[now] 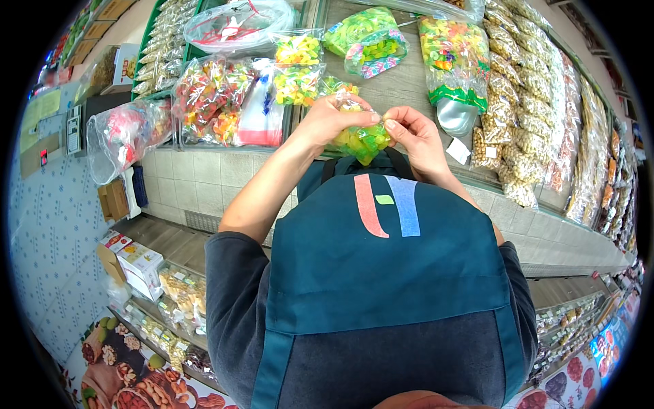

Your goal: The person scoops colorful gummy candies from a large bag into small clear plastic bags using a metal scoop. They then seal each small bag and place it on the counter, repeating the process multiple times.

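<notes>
A small clear plastic bag of green and yellow gummy candies (361, 139) hangs between my hands, over the counter's front edge. My left hand (340, 120) pinches its upper left part. At its upper right corner, the thumb and forefinger of my right hand (413, 132) grip the plastic. Filled bags of yellow-green gummies (298, 69) lie just beyond my left hand. Farther back sits a larger opened bag of green gummies (375, 43). To the right rests a big bag of mixed-colour gummies (453, 53) with a green-edged lower end.
Bags of red gummies (212, 99) and a stack of flat empty plastic bags (263, 105) lie left. Rows of bagged nuts (531, 110) line the right side. A small white paper (458, 150) is near the counter's edge. A plastic bag with red contents (125, 133) hangs at far left.
</notes>
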